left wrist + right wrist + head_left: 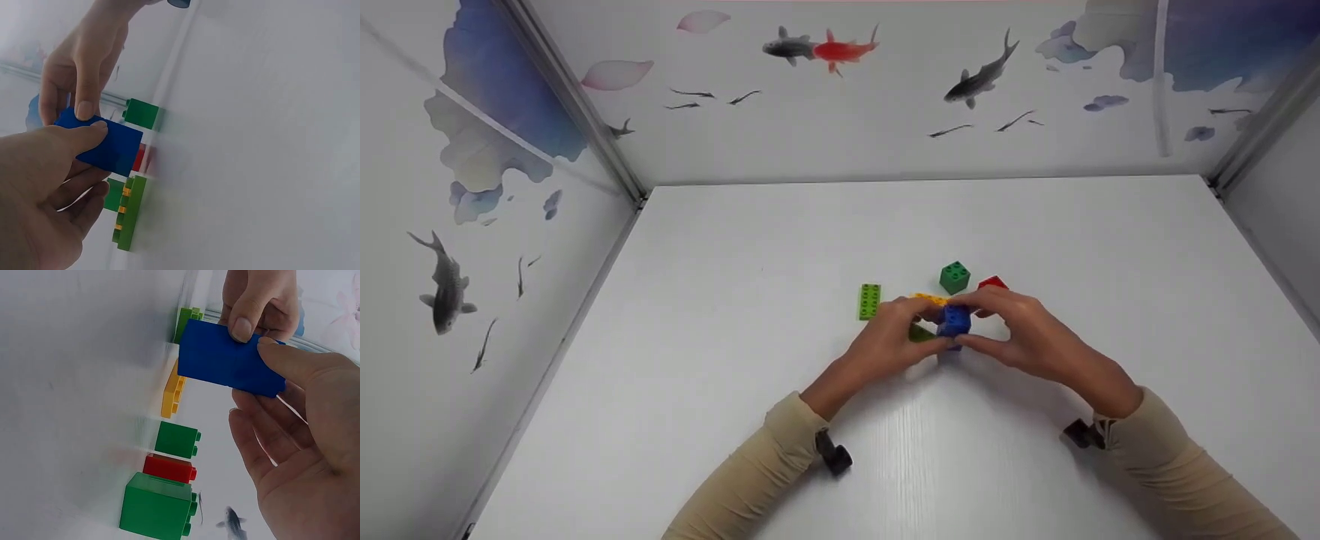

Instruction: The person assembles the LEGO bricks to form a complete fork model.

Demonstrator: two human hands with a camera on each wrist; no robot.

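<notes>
Both hands hold a tall blue block (955, 321) between them, over the middle of the table. Its smooth blue side (225, 354) faces the right wrist view, with a faint seam part way along. My left hand (894, 337) pinches it, thumb on the near face and fingers behind. From the other side my right hand (1031, 334) pinches it too, fingertips at the top far edge and thumb on the near face. Just beyond the hands are a yellow brick (930, 298) and a green brick (920, 333), both partly hidden by the left hand.
A light green studded brick (870, 301) lies left of the hands. Farther back stands a green brick (955, 277), with a red brick (992, 283) partly behind the right hand. Printed panels (885, 142) border the white table (720, 300) at the back and sides.
</notes>
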